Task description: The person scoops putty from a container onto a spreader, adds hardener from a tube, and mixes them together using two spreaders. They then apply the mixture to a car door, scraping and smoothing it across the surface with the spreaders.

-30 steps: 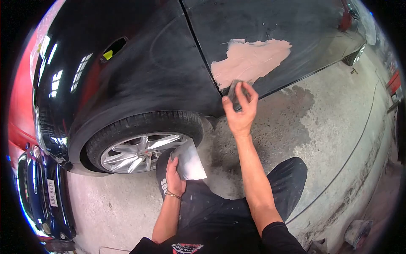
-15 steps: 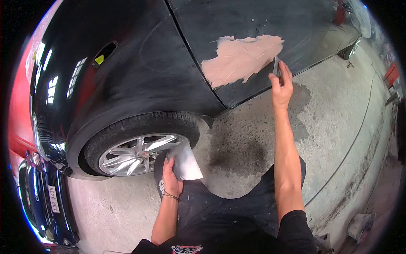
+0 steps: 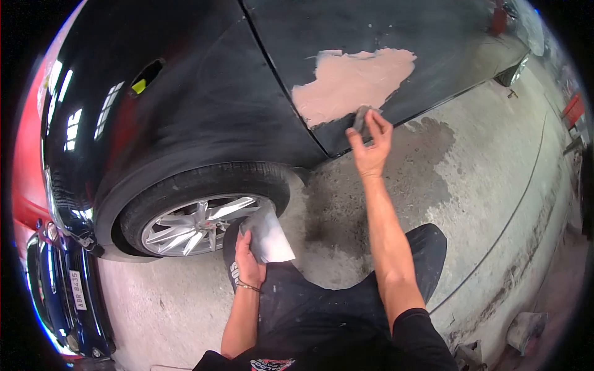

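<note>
A patch of pink body filler [image 3: 352, 83] is spread over the lower part of the black car door [image 3: 445, 68]. My right hand [image 3: 372, 145] pinches a small dark spreader [image 3: 361, 117], its edge right at the lower border of the filler. Down by my left knee, my left hand [image 3: 249, 263] grips a flat, shiny metal plate [image 3: 269, 238] by its left side. Greyish smears show on the plate's upper part.
To the left of the door are the car's rear panel and wheel [image 3: 201, 226]. A dark stain [image 3: 408, 161] marks the concrete floor [image 3: 489, 179]. Another dark car [image 3: 68, 290] stands at far left, and a cable [image 3: 501, 241] runs along the right.
My right hand has moved left and down with the spreader, from the filler's right edge to its lower edge. The filler there looks smoother. My left hand has barely moved.
</note>
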`<action>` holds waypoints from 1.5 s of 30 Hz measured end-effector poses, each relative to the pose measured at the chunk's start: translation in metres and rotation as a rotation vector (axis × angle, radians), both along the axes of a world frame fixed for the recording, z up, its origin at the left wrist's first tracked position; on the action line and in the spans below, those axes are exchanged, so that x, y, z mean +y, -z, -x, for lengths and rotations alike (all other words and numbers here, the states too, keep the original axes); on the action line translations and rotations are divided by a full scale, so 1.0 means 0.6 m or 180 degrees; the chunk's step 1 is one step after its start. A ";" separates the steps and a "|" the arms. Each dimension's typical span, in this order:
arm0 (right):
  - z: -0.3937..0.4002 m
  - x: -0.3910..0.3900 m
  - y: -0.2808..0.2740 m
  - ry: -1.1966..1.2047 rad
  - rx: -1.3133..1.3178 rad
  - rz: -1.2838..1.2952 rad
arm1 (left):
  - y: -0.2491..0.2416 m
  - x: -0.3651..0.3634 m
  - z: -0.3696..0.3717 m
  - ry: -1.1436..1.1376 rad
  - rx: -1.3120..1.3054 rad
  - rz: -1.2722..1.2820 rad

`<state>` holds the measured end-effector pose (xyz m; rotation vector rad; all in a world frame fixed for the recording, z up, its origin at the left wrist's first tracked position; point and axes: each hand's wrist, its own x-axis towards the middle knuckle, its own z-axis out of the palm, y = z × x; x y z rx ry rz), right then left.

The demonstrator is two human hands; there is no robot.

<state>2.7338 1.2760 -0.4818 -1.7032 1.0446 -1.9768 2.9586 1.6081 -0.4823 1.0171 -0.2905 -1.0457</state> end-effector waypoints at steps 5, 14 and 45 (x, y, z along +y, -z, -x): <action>-0.039 0.068 0.038 -0.0386 0.0084 -0.0389 | -0.011 -0.006 0.010 0.0006 -0.0071 0.0036; 0.067 -0.006 -0.015 -0.0465 -0.1445 -0.1117 | -0.007 0.002 0.002 0.0035 -0.0016 -0.0022; 0.079 0.398 -0.092 -0.2718 0.1073 -0.0773 | -0.067 -0.104 0.136 0.0462 0.1600 0.0008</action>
